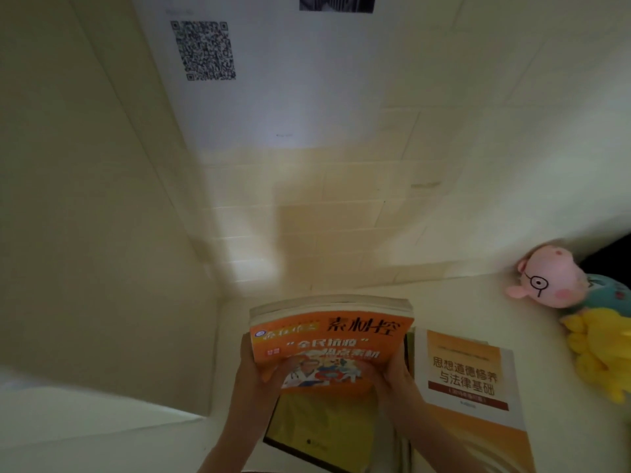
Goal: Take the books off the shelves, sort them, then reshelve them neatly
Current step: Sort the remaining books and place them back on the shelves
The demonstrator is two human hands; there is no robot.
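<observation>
A thick orange book (334,339) with a cartoon cover is held up at the bottom centre, above the white surface (478,302). My left hand (254,373) grips its left edge, thumb on the cover. My right hand (397,373) grips its right edge. Under the orange book lies a yellow-green book (317,425) flat on the surface. To its right lies a white and orange book (467,380) with brown lettering, cover up, on top of other books whose edges show beside it.
A pink pig plush toy (549,279) and a yellow plush toy (597,353) sit at the right edge of the surface. A tiled wall (341,206) rises behind, with a white sheet bearing a QR code (205,51). A white side panel (102,233) stands at left.
</observation>
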